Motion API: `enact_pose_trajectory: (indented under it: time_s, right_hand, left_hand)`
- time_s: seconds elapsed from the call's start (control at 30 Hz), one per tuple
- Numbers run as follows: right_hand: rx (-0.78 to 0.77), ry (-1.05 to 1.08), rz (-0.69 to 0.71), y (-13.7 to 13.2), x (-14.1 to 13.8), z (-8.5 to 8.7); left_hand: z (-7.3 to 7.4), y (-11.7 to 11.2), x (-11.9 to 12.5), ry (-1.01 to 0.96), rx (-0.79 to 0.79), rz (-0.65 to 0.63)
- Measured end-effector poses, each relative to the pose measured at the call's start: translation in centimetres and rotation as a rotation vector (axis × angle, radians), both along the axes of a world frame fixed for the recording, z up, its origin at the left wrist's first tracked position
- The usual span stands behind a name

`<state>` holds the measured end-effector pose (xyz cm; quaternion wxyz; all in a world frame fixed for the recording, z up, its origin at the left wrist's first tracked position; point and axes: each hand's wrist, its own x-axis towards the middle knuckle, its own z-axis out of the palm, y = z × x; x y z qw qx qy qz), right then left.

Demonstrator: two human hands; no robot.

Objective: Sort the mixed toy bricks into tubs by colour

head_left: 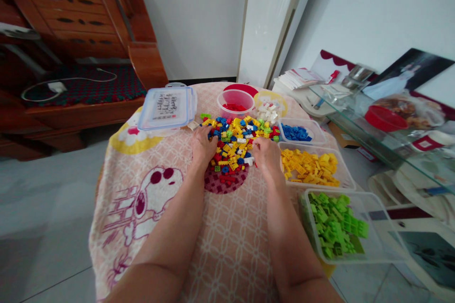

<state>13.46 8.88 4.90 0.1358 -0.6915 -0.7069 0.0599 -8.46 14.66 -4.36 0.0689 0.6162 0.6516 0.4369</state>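
Observation:
A mixed pile of toy building bricks [232, 144] in red, yellow, blue, green and white lies in the middle of the cloth-covered table. At its left edge rests my left hand [203, 146], fingers apart and touching the outer bricks. My right hand [268, 157] is at the pile's right side with its fingers curled together. What those fingers pinch, if anything, is hidden; a bit of red shows just below them. Several red bricks [227, 179] lie apart at the near edge of the pile.
Sorted bricks fill clear tubs on the right: blue [296, 133], yellow [311, 168] and green [336, 225]. Behind the pile stand a round tub of red bricks [235, 106] and a heap of white ones [267, 112]. Lids [167, 106] lie back left. A glass shelf [384, 137] borders the right.

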Motion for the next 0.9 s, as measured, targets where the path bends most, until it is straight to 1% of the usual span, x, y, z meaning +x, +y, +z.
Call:
enact_pose_trajectory:
  time_s: [0.1, 0.2, 0.33, 0.53, 0.8, 0.9]
  right_hand:
    - [-0.051, -0.045, 0.072, 0.0, -0.3, -0.8]
    - [-0.093, -0.084, 0.104, -0.1, -0.4, -1.2]
    - [-0.097, -0.103, 0.1, -0.1, -0.5, -1.2]
    - [-0.114, -0.095, 0.049, 0.1, -0.5, -1.2]
    - [-0.098, -0.051, 0.033, 0.4, -0.2, -1.9]
    - [-0.095, -0.041, 0.042, 0.4, -0.1, -1.9]
  left_hand:
    - [-0.1, 0.0, 0.1, -0.003, 0.003, 0.005]
    - [-0.1, -0.1, 0.1, -0.002, 0.004, 0.01]
    - [0.0, -0.1, 0.1, -0.003, 0.002, 0.008]
    - [0.1, -0.2, 0.1, -0.009, -0.009, 0.002]
    - [0.2, -0.2, 0.3, -0.017, -0.006, 0.026]
    - [0.3, -0.3, 0.3, -0.018, -0.014, 0.023]
